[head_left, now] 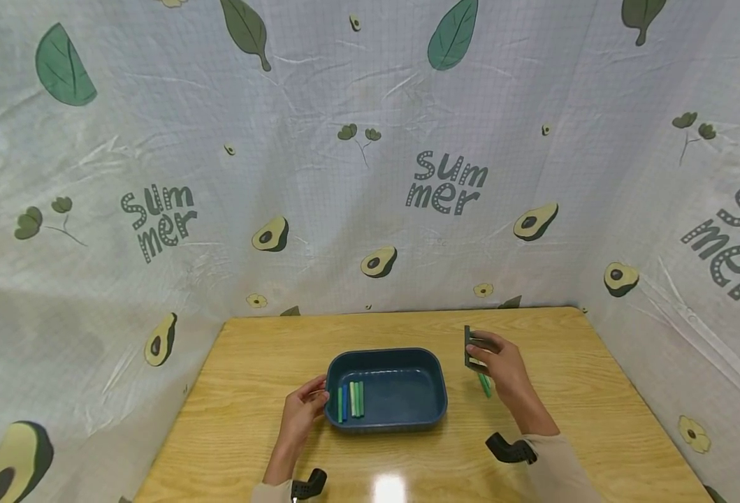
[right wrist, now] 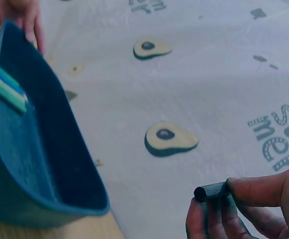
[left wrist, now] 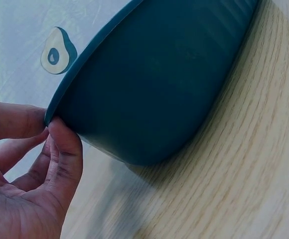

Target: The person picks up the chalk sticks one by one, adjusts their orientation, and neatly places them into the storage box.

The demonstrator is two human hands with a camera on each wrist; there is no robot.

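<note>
A dark blue rectangular tub [head_left: 401, 424] with rounded corners stands on the table. My left hand [head_left: 300, 412] pinches its left rim between thumb and fingers, as the left wrist view [left wrist: 30, 169] also shows. Several slim sticks [head_left: 356, 399], green, blue and pale green, lie side by side at the tub's left end. To the right of the tub, my right hand [head_left: 498, 367] holds a dark green stick [head_left: 467, 346] between thumb and fingertips. In the right wrist view its round end faces the camera. Green sticks [head_left: 484, 384] lie on the table below this hand, partly hidden by it.
The wooden table [head_left: 269, 349] ends at a pale curtain [head_left: 319, 209] printed with avocados and leaves, which hangs behind it and on both sides. A black wrist mount [head_left: 509, 448] shows on the right sleeve and another [head_left: 309, 483] on the left.
</note>
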